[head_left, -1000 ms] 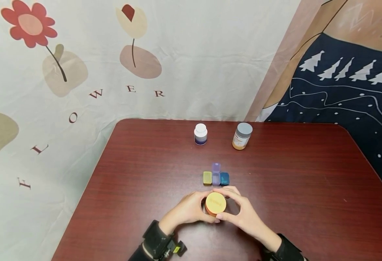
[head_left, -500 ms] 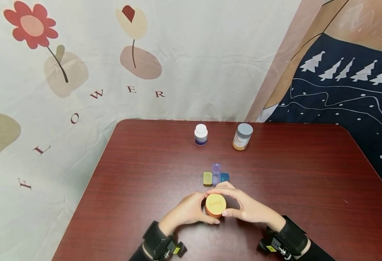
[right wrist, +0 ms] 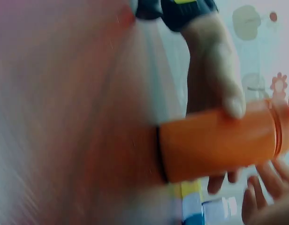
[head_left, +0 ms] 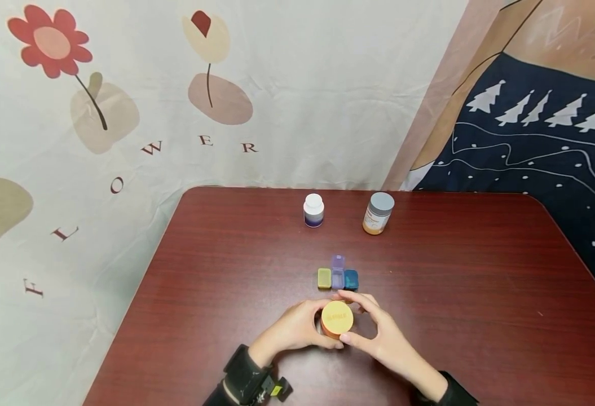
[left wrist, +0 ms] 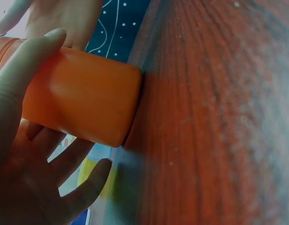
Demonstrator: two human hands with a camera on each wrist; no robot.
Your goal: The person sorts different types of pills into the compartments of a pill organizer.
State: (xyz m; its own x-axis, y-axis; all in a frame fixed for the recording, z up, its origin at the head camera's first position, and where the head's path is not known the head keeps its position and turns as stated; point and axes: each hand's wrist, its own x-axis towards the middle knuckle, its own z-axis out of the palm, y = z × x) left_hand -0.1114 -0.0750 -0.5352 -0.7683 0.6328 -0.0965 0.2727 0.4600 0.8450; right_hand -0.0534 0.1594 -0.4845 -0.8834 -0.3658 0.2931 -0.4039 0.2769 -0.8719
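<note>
An orange plastic bottle with a yellow-orange screw cap stands upright on the table near the front. My left hand grips its body from the left, the thumb along the near side. From the other side my right hand holds the cap between thumb and fingers. Raised lettering shows on the cap's top. Just beyond the hands lies a small pill organizer: a yellow compartment, a purple one with its lid flipped up, and a blue one.
Farther back on the dark red wooden table stand a white-capped bottle with a dark blue lower part and a grey-lidded jar with a white label. Printed cloths hang behind the table's far edge.
My right hand has turned about the cap, its wrist swinging down toward the table's front edge, with thumb and fingers back around the cap. The left hand and the bottle stay in place.
</note>
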